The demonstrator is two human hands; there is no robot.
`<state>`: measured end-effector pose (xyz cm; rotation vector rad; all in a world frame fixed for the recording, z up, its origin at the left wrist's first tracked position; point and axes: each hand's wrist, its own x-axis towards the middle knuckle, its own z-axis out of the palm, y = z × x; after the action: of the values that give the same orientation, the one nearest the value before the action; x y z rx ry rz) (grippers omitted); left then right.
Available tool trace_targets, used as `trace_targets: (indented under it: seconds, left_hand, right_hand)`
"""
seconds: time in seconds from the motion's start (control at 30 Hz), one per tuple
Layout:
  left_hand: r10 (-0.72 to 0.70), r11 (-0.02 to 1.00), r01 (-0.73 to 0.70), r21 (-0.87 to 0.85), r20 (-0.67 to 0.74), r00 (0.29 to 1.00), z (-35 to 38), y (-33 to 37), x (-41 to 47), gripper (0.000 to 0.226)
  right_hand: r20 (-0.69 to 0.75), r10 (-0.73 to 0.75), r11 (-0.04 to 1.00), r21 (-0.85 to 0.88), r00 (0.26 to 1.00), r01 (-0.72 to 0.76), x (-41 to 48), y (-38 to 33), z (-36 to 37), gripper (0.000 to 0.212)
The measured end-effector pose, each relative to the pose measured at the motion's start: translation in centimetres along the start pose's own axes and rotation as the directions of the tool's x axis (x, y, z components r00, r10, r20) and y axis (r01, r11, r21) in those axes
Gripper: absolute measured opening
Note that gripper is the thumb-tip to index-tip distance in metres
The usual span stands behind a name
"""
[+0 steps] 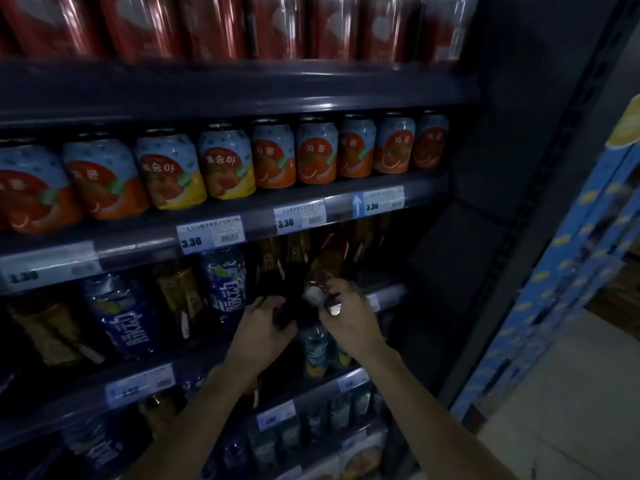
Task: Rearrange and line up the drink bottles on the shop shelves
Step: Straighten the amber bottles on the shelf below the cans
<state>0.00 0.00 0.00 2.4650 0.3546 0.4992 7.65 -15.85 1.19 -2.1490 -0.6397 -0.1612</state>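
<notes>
Both hands reach into the third shelf from the top, among dark brown drink bottles. My right hand (pixel 348 311) grips a brown bottle (pixel 323 271) near its base, and the bottle leans back with its bottom end toward me. My left hand (pixel 263 323) curls round a dark bottle (pixel 291 306) just left of it. More brown bottles (pixel 273 258) stand behind in the dim shelf. Blue-labelled bottles (pixel 227 282) stand to the left.
Above runs a row of blue and orange cans (pixel 225 164) over a shelf edge with price tags (pixel 211 233). Red cans (pixel 277 26) fill the top shelf. Lower shelves hold small bottles (pixel 315 351). A blue and yellow display (pixel 568 258) stands at the right.
</notes>
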Motion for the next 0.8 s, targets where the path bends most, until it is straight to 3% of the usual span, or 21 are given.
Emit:
trace_targets:
  seconds: [0.2, 0.5, 0.8]
  left_hand:
    - [-0.054, 0.997, 0.051, 0.06, 0.045, 0.998, 0.9, -1.4, -0.1, 0.052]
    - [-0.017, 0.995, 0.017, 0.096, -0.006, 1.0, 1.6, -2.0, -0.4, 0.051]
    - [-0.065, 0.998, 0.065, 0.014, -0.016, 0.998, 1.6, -1.7, -0.3, 0.051]
  right_hand:
    - [0.021, 0.036, 0.993, -0.116, 0.999, -0.033, 0.8, 0.5, 1.7, 0.064]
    - [-0.13, 0.149, 0.963, -0.204, 0.98, -0.173, 1.9, -0.5, 4.2, 0.066]
    - [-0.199, 0.135, 0.964, -0.2, 0.971, -0.175, 1.9, -0.7, 5.6, 0.056]
